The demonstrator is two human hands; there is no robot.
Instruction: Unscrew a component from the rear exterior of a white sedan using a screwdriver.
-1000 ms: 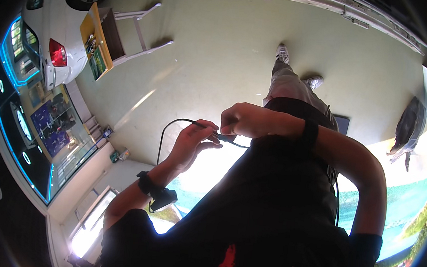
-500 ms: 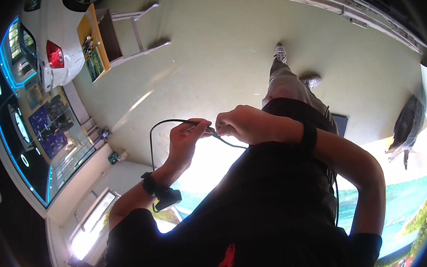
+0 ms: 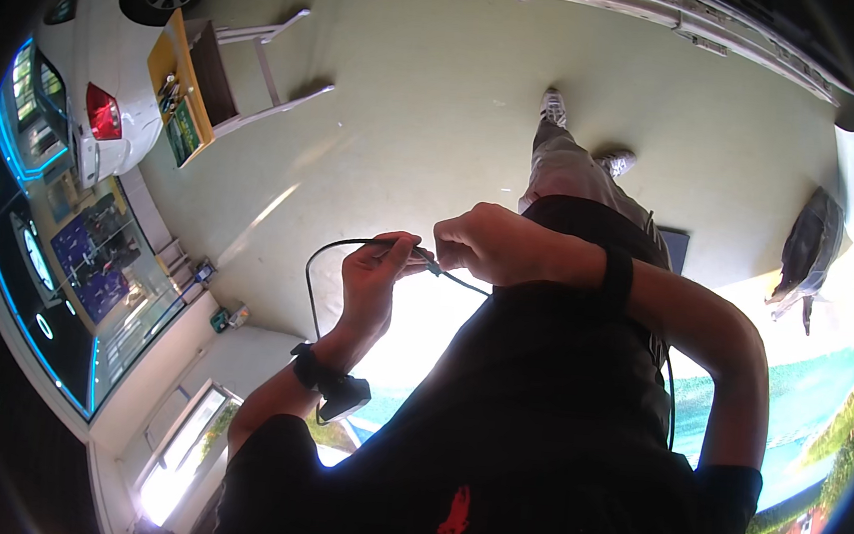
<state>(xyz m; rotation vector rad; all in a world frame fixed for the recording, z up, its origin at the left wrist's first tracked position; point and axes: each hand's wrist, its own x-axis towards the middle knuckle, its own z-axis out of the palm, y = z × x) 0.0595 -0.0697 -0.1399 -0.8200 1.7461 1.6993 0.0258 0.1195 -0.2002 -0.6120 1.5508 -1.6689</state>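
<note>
Where the hands (image 3: 370, 281) (image 3: 494, 245) nearly meet, a black cable (image 3: 434, 267) runs between.

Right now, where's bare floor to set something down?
Mostly bare floor lies between the yellow-topped table and shoes, and between shoes and the dark bundle at right. Crowded: that table, holding small items, and around the black cable at the left hand and right hand.

Pale floor (image 3: 387, 143) beneath and beyond the left hand (image 3: 371, 278) and right hand (image 3: 489, 244). On it, left of and beyond the left hand: white car (image 3: 118, 52) and yellow-topped table (image 3: 168, 44), bearing small tools (image 3: 169, 92) and a flat green item (image 3: 184, 129). Beyond the right hand: shoes (image 3: 553, 107).
</note>
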